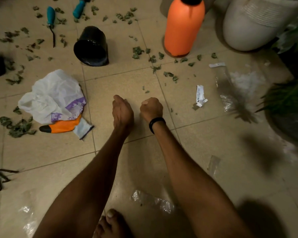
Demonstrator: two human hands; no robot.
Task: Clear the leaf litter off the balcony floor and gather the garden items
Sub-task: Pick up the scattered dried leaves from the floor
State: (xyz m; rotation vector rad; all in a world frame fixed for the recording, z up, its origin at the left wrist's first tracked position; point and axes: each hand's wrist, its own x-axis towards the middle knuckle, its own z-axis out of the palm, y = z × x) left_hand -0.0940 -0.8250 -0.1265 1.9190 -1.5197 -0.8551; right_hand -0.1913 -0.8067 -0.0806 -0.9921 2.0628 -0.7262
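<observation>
Bare toes [110, 219]; beyond, curled grey-green leaf scraps [138, 51] on tiles [41, 152]

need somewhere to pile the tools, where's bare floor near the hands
Mostly bare tile lies beyond the left hand and right hand, bordered by the white bag, black pot and orange bottle. Another bare stretch sits below the orange glove, near left. Crowded: leaves around the teal-handled tools, top left; clear plastic and plants on the right.
</observation>
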